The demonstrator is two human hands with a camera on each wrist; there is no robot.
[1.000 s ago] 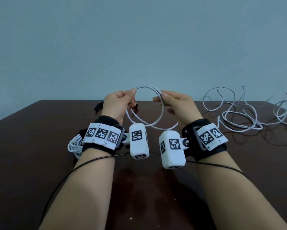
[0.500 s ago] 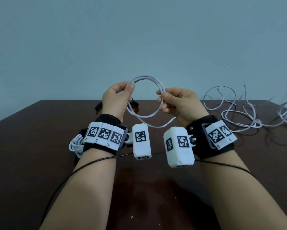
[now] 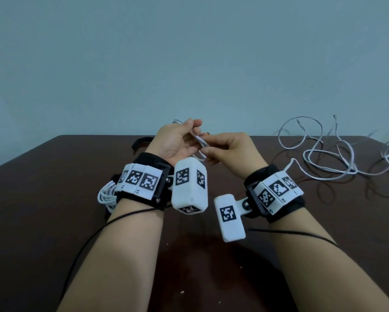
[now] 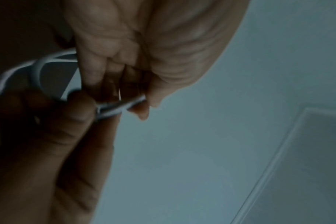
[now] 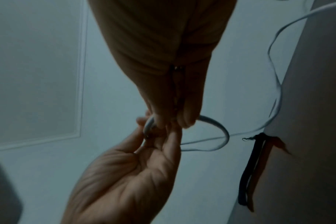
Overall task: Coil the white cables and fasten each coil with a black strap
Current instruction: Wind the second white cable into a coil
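Observation:
Above the dark table (image 3: pixel 54 221) both hands meet on a small coil of white cable (image 3: pixel 200 141). My left hand (image 3: pixel 194 131) is turned palm up and pinches the coil's strands (image 4: pixel 113 109) between thumb and fingers. My right hand (image 3: pixel 208 147) pinches the same bundle from the right, fingertips (image 5: pixel 184 121) closed on the white cable (image 5: pixel 215 125). A loop of the coil (image 4: pixel 34 68) sticks out past the fingers. A black strap (image 3: pixel 141 141) lies on the table behind my left hand, and the right wrist view shows a black strap (image 5: pixel 249 171) too.
A bundled white cable (image 3: pixel 105 195) lies on the table by my left wrist. Loose white cables (image 3: pixel 324 158) sprawl over the table's far right. A pale blue wall (image 3: pixel 189 64) rises behind the table's far edge.
The hands have come down and together. The open round loop held between them has collapsed into a tight bundle, and my left hand has rolled palm up.

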